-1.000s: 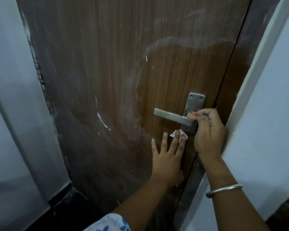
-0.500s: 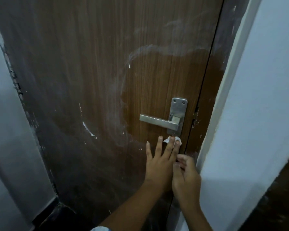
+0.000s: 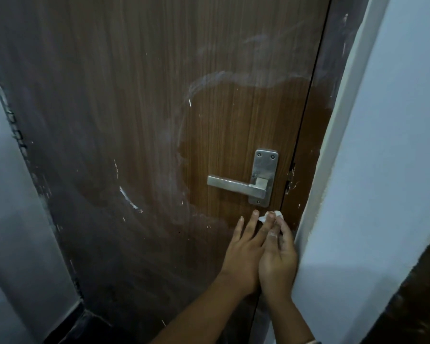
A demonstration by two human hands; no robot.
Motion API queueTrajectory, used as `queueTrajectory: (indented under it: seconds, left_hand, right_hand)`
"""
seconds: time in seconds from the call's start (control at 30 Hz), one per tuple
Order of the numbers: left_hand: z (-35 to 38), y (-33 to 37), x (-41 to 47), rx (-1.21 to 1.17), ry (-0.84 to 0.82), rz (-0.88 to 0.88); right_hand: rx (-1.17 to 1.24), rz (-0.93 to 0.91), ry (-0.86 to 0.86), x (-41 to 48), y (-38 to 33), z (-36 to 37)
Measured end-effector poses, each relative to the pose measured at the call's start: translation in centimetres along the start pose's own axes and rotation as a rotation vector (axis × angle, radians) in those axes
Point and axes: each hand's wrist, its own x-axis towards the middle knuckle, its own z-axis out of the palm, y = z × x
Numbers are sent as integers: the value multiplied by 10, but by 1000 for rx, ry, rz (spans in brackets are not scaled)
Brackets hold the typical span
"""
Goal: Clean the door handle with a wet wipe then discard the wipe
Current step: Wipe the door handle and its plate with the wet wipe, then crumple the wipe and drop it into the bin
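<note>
- Head view: the wet wipe (image 3: 263,217) is a small white wad against the door (image 3: 134,120), just below the door handle (image 3: 233,184) and not touching it. Only its two pale ends show past the fingertips.
- The left hand (image 3: 243,252) lies flat with its fingers (image 3: 253,219) spread and straight, pressing the wipe to the wood.
- The right hand (image 3: 279,256) is close against the left and partly over it, its forefinger reaching the wipe's right end. Whether it pinches the wipe or only touches it I cannot tell.
- The handle, a square metal lever on a screwed backplate (image 3: 265,165), stands level, and neither hand is on it.
- Progress, as a judgement: the wood around the handle looks darker and cleaner, ringed by a pale chalky smear (image 3: 209,78), which suggests wiping has been done here. The metal shows no obvious grime, though the dim light makes that uncertain.
- Still to do, it seems: take the wipe off the door and discard it. No bin is in sight.
- To the right of the door edge run the dark door frame (image 3: 315,170), scuffed beside the latch, and then a pale wall (image 3: 395,145).
- Hidden or unclear: most of the wipe is under the fingers, so its size and wetness cannot be read. The left forefinger and thumb are covered by the right hand. Both forearms run out at the bottom edge, where a bangle (image 3: 310,341) on the right wrist barely shows.
</note>
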Motion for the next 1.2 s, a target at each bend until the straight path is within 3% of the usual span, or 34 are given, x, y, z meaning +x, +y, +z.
queueTrajectory:
  seconds: [0.17, 0.27, 0.33, 0.6, 0.73, 0.83, 0.97, 1.2]
  left_hand:
    - [-2, -7, 2, -251, -54, 129]
    - [-14, -10, 0, -454, -16, 92]
    - [-22, -12, 0, -460, 36, 67]
    - [-54, -24, -4, -546, 279, -68]
    - [-64, -25, -3, -591, 348, -81]
    - [-70, -23, -2, -664, 312, -96]
    - [-76, -16, -5, -863, 354, -185]
    - [-95, 1, -15, -1241, 263, -240]
  right_hand:
    - [79, 81, 66, -1, -8, 6]
    - [129, 141, 124, 3, -19, 9]
    - [150, 144, 174, 10, -29, 11]
    - [-62, -156, 295, 40, -56, 20]
    - [-109, -241, 226, 44, -62, 15]
    - [-79, -288, 196, 35, -67, 9]
    - [-39, -246, 90, 24, -69, -1]
    - [90, -223, -67, -1, -82, -30]
